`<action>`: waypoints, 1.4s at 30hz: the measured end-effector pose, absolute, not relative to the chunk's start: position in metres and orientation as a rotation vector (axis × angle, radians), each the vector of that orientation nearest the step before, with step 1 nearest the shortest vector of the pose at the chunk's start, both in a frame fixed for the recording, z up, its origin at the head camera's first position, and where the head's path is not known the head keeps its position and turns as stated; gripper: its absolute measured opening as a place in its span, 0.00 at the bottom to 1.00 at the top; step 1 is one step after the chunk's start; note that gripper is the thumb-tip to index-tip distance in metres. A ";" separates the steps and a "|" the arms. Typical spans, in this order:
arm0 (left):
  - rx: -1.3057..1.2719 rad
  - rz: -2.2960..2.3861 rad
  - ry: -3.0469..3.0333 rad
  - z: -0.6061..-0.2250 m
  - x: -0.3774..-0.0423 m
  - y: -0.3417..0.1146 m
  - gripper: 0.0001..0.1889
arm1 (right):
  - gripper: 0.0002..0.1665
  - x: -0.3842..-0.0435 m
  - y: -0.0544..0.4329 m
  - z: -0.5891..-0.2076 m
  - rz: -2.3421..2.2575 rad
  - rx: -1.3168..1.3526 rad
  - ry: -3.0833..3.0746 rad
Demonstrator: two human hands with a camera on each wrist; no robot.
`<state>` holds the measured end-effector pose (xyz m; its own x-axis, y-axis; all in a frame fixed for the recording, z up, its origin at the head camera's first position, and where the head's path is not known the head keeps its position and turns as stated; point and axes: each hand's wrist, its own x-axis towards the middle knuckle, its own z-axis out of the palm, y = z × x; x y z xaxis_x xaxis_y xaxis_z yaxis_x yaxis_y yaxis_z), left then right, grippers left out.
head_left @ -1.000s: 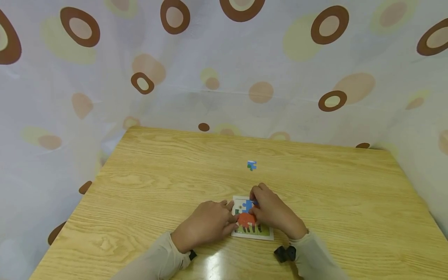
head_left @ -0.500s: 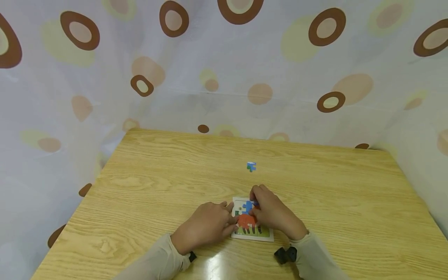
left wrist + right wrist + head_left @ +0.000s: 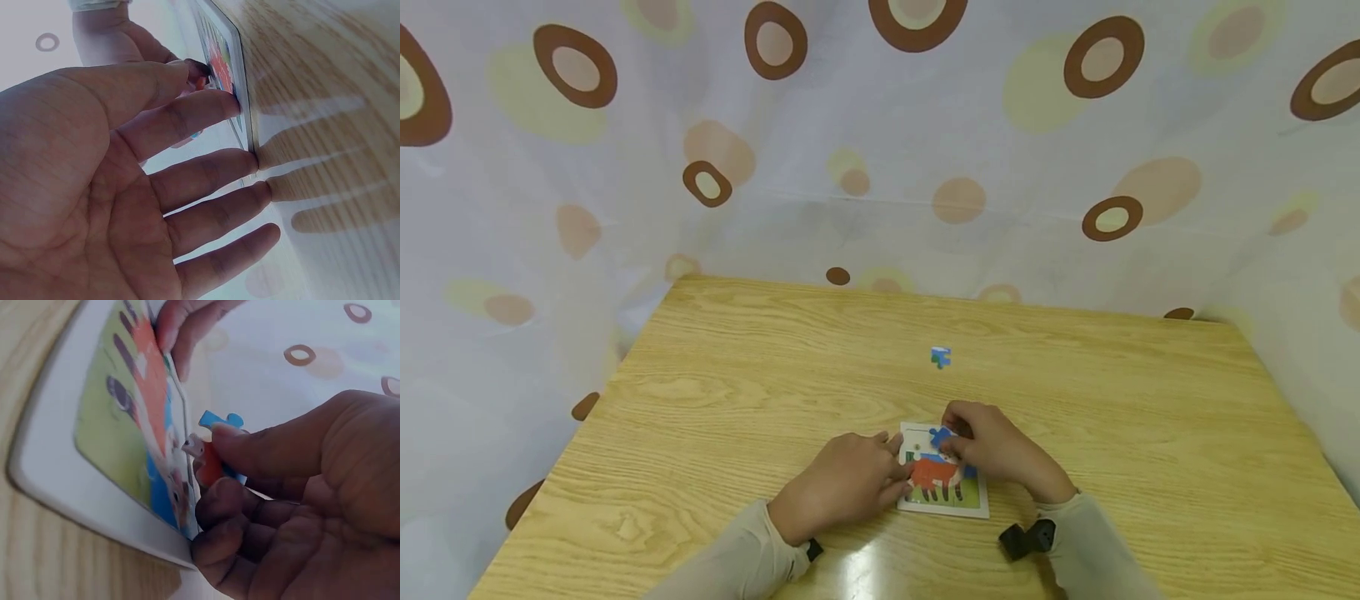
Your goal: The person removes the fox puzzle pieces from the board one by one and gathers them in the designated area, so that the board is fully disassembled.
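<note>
Resting on the table (image 3: 775,350), the puzzle board (image 3: 53,450) is touched by the left hand (image 3: 846,479), fingers (image 3: 212,172) straight; by the right hand (image 3: 1007,450), a blue-and-orange piece (image 3: 210,464) is pinched just above it. Fitting seems under way; alignment with the bare recess (image 3: 920,438) is probably required.

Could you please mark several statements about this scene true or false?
The right hand pinches a blue, orange and white interlocking puzzle piece. True.
The left hand touches a rectangular, white-bordered puzzle board. True.
In the head view, pieces fill the board's upper-left part. False: it is bare.
A loose blue-and-green puzzle piece lies on the yellowish wooden table. True.
The left hand grips the blue-and-green piece. False: that piece touches neither hand.
</note>
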<state>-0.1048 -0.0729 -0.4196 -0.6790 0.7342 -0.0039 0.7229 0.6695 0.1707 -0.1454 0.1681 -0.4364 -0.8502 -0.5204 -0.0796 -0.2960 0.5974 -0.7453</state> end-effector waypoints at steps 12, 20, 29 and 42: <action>1.201 0.263 2.778 -0.422 -0.106 -0.073 0.14 | 0.09 -0.186 0.194 -0.422 -1.037 -0.557 2.721; 1.166 0.297 2.761 -0.425 -0.107 -0.072 0.14 | 0.09 -0.218 0.207 -0.430 -0.955 -0.409 2.800; 1.166 0.293 2.771 -0.425 -0.107 -0.074 0.14 | 0.11 -0.236 0.199 -0.440 -0.846 -0.405 2.893; 1.155 0.260 2.774 -0.423 -0.106 -0.075 0.14 | 0.13 -0.238 0.196 -0.446 -0.836 -0.429 2.936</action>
